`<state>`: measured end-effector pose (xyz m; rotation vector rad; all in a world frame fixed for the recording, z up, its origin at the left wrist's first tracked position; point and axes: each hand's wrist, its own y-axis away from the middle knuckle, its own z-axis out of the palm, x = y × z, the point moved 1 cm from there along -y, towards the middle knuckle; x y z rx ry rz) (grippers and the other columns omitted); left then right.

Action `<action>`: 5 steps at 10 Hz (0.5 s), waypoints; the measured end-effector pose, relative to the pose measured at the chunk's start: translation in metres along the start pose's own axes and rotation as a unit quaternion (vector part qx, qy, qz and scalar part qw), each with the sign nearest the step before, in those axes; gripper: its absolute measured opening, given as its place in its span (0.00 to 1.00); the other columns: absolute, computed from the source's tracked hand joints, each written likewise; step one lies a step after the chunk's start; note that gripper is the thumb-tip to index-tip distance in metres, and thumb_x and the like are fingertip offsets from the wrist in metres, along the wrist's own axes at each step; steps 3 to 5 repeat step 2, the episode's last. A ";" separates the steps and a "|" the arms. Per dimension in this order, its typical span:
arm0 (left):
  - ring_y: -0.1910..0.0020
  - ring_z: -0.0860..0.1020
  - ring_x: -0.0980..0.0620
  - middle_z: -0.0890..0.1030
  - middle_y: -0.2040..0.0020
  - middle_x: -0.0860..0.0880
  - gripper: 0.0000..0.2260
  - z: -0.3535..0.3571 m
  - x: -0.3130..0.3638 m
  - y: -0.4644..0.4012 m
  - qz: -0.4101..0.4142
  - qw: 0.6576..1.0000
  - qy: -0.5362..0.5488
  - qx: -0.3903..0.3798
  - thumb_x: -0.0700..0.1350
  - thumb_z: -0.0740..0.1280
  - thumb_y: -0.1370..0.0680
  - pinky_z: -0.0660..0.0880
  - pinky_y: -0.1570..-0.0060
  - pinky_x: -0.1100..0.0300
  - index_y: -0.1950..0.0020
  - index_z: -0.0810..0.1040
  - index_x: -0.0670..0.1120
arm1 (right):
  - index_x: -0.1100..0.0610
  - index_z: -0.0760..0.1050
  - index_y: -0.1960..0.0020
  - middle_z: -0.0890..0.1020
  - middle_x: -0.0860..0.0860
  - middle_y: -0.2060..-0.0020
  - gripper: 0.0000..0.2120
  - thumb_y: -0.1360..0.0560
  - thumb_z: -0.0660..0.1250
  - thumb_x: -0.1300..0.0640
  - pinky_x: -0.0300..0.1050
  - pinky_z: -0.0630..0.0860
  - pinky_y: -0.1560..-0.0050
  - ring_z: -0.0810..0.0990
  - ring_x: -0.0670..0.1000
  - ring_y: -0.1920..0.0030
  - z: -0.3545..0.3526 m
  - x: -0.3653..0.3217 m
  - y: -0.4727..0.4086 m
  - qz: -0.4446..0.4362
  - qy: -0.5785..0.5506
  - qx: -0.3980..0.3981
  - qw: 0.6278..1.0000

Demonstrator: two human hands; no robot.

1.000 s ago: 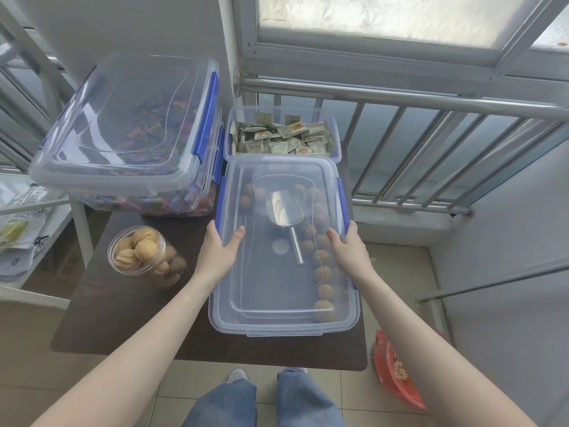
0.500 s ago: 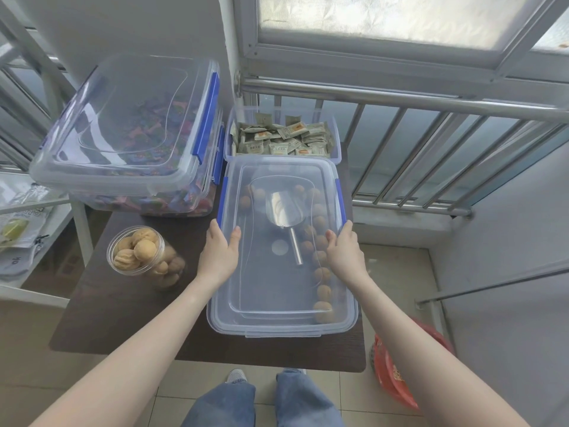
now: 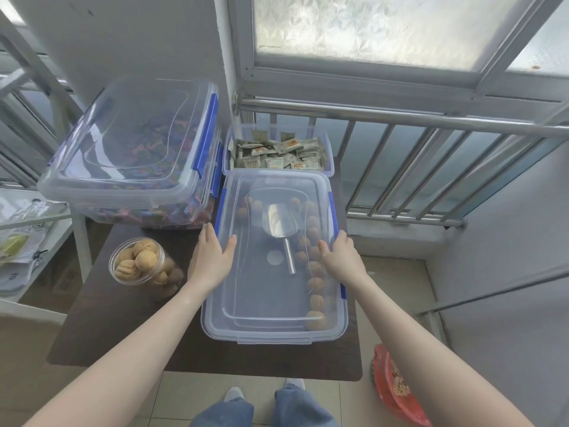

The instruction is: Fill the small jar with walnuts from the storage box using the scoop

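The storage box (image 3: 274,331) sits on the right half of the dark desk (image 3: 101,337), with its clear lid (image 3: 261,291) in place on top. Both hands rest flat on this lid: the left hand (image 3: 212,258) at the left rim, the right hand (image 3: 340,257) at the right rim, fingers extended and palms down, grasping nothing. Judged from this posture, the step in hand is seating or closing the lid. Apply even downward pressure on both long edges, then work the blue side latches (image 3: 332,204) one side at a time so the lid does not skew. The scoop (image 3: 277,224) lies inside the box under the lid, bowl toward the far end, with remaining walnuts (image 3: 314,285) lined along the right wall. The small jar (image 3: 140,261) stands open on the desk to the left of the box, near the left hand but apart from it, and appears full to the rim; whether its cap is anywhere in view cannot be told. A larger lidded box of wrapped sweets (image 3: 132,155) stands at far left, and an open box of sachets (image 3: 278,152) touches the far end of the storage box, limiting room to slide it farther away. A red bag (image 3: 397,386) lies on the floor at near right.
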<state>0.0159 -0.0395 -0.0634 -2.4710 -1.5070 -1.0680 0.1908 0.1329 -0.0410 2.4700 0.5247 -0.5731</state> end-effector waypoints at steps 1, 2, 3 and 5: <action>0.22 0.55 0.46 0.54 0.21 0.45 0.30 -0.017 0.015 -0.002 0.065 0.997 0.019 0.045 0.50 0.60 0.19 0.56 0.26 0.49 0.21 0.51 0.43 | 0.63 0.60 0.30 0.67 0.60 0.32 0.24 0.22 0.59 0.53 0.53 0.71 0.41 0.69 0.60 0.34 -0.024 -0.008 -0.005 -0.053 0.043 0.043 0.997; 0.24 0.59 0.48 0.61 0.22 0.46 0.27 -0.041 0.036 -0.004 0.136 0.986 0.064 0.071 0.46 0.62 0.20 0.59 0.27 0.51 0.23 0.58 0.44 | 0.63 0.55 0.25 0.63 0.57 0.27 0.29 0.22 0.59 0.55 0.49 0.66 0.35 0.65 0.56 0.29 -0.054 -0.028 0.001 -0.134 0.017 0.081 0.987; 0.24 0.59 0.48 0.61 0.22 0.46 0.27 -0.041 0.036 -0.004 0.136 0.986 0.064 0.071 0.46 0.62 0.20 0.59 0.27 0.51 0.23 0.58 0.44 | 0.63 0.55 0.25 0.63 0.57 0.27 0.29 0.22 0.59 0.55 0.49 0.66 0.35 0.65 0.56 0.29 -0.054 -0.028 0.001 -0.134 0.017 0.081 0.987; 0.24 0.59 0.48 0.61 0.22 0.46 0.27 -0.041 0.036 -0.004 0.136 0.986 0.064 0.071 0.46 0.62 0.20 0.59 0.27 0.51 0.23 0.58 0.44 | 0.63 0.55 0.25 0.63 0.57 0.27 0.29 0.22 0.59 0.55 0.49 0.66 0.35 0.65 0.56 0.29 -0.054 -0.028 0.001 -0.134 0.017 0.081 0.987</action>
